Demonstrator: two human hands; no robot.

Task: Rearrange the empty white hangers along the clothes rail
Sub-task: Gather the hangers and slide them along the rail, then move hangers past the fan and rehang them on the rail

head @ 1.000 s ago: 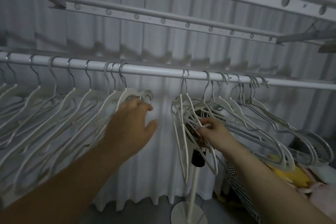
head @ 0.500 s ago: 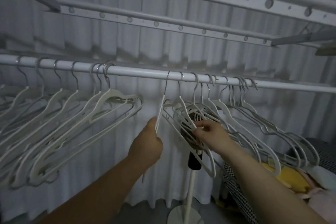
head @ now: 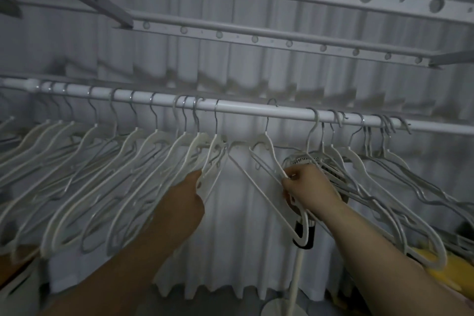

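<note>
A white clothes rail (head: 246, 107) runs across the view with several empty white hangers on it. A dense group of hangers (head: 102, 174) hangs on the left, another group (head: 384, 174) on the right. My left hand (head: 184, 200) grips the lower edge of the rightmost hanger of the left group (head: 216, 146). My right hand (head: 305, 187) pinches the shoulder of a single hanger (head: 266, 151), which hangs alone on the rail between the two groups, its hook lifted slightly above the rail.
White pleated curtain (head: 230, 238) behind the rail. A perforated drying rack (head: 256, 36) spans overhead. A standing fan (head: 302, 233) on a white pole sits behind my right hand. Yellow cloth (head: 441, 264) lies at the lower right.
My left hand carried one hanger leftward and joined it to the left group. My right hand now pinches another hanger, separated from the right group. The view shifted left.
</note>
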